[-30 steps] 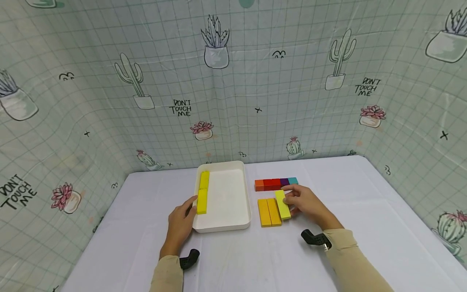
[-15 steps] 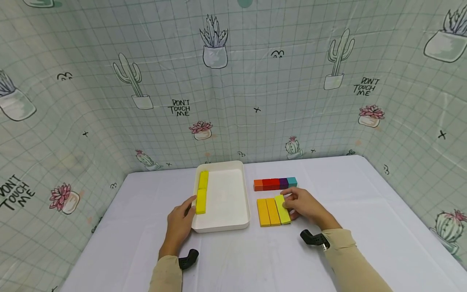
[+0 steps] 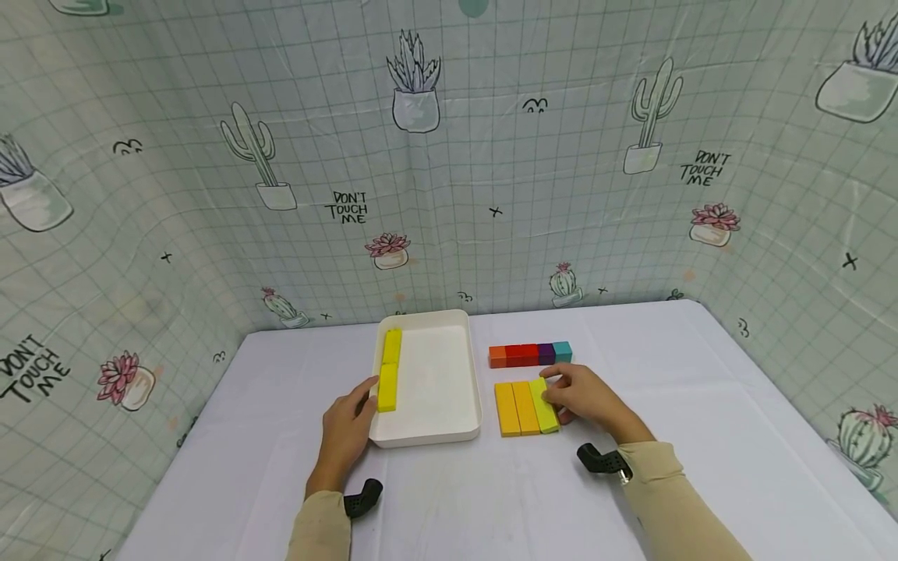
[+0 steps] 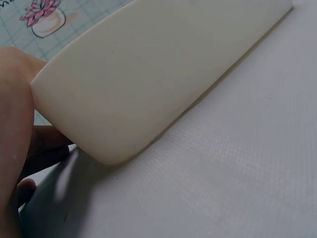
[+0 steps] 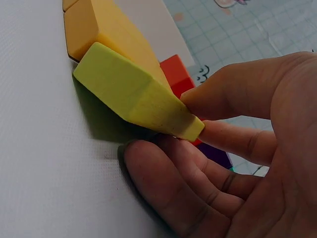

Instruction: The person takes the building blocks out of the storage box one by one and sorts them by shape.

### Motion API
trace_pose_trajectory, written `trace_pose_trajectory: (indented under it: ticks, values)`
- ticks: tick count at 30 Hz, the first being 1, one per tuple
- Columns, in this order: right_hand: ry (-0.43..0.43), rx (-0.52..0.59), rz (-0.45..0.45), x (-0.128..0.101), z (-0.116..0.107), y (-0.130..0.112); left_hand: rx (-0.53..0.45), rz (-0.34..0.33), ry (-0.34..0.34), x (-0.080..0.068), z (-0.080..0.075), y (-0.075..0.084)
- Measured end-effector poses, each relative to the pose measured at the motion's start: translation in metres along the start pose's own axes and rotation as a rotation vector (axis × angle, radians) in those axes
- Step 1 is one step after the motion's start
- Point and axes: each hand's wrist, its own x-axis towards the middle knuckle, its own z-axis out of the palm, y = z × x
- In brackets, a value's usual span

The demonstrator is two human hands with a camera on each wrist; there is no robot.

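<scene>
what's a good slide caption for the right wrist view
Right hand pinches a lime block lying beside orange blocks on the white table.

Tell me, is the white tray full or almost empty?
Almost empty: the white tray holds only two yellow blocks along its left wall.

Behind the two orange blocks (image 3: pixel 517 407) on the white table (image 3: pixel 701 436) lies a row of orange, red, purple and teal cubes (image 3: pixel 530 354).
</scene>
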Motion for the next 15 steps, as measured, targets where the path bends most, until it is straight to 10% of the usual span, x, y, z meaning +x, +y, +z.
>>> trace_pose_trajectory:
  ticks: [15]
  values:
    - [0.020,-0.103,-0.015,-0.0003,0.0020,-0.0009,0.003,-0.002,0.003,0.0001,0.0012,-0.0009]
